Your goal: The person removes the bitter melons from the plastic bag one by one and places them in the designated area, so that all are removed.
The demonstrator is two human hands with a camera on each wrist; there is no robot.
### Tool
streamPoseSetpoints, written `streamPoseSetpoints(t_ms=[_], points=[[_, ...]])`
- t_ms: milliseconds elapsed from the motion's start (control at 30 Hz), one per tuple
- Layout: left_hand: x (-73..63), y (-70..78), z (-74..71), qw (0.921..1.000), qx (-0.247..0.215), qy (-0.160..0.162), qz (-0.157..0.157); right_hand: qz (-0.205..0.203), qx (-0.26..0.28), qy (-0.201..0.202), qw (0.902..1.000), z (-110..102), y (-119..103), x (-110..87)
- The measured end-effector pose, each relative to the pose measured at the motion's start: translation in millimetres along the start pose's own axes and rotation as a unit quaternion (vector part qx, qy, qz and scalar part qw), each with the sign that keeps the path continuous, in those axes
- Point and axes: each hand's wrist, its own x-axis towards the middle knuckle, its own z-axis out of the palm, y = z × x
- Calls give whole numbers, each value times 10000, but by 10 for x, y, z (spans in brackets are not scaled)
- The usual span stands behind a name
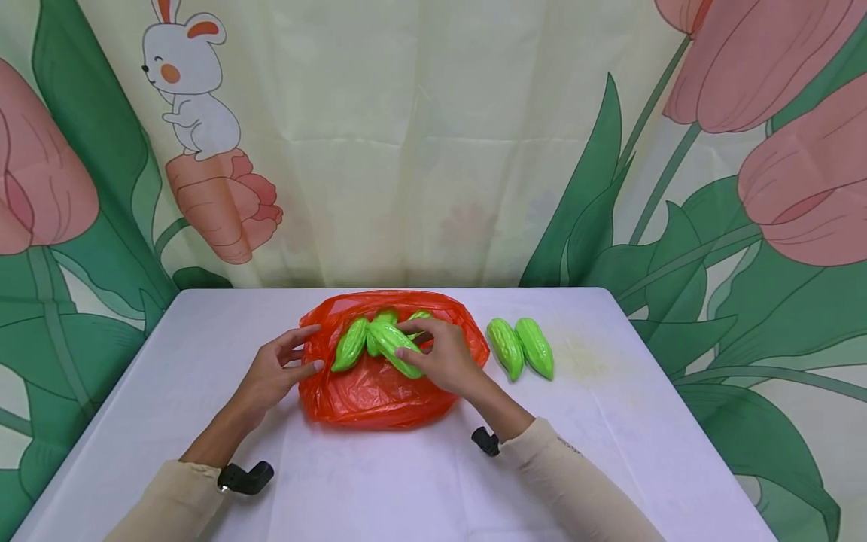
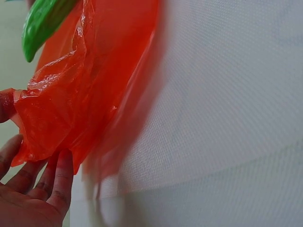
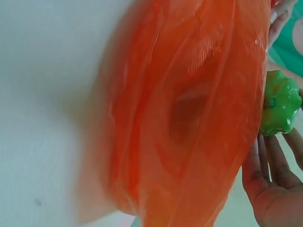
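Note:
A red plastic bag (image 1: 379,391) lies mid-table with several green bitter gourds in its open mouth. My right hand (image 1: 440,357) grips one gourd (image 1: 393,342) over the bag; in the right wrist view its stem end (image 3: 278,109) shows beside the bag (image 3: 189,118) and above my fingers (image 3: 272,161). With straight fingers, my left hand (image 1: 281,369) touches the bag's left edge. The left wrist view shows those fingers (image 2: 52,177) under the bag's rim (image 2: 80,94). Another gourd (image 1: 350,345) (image 2: 42,19) lies at the mouth nearest the left hand.
Two more bitter gourds (image 1: 506,346) (image 1: 535,348) lie side by side on the white table (image 1: 609,421), just right of the bag. A flower-and-rabbit printed curtain (image 1: 433,150) hangs close behind the table's far edge.

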Motion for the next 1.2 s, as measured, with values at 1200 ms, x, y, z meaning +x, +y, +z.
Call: streamPoseSetpoints(t_ms=[1200], points=[[21, -14, 2, 10000, 18, 23, 58, 542, -250, 1062, 9926, -716, 291, -41]])
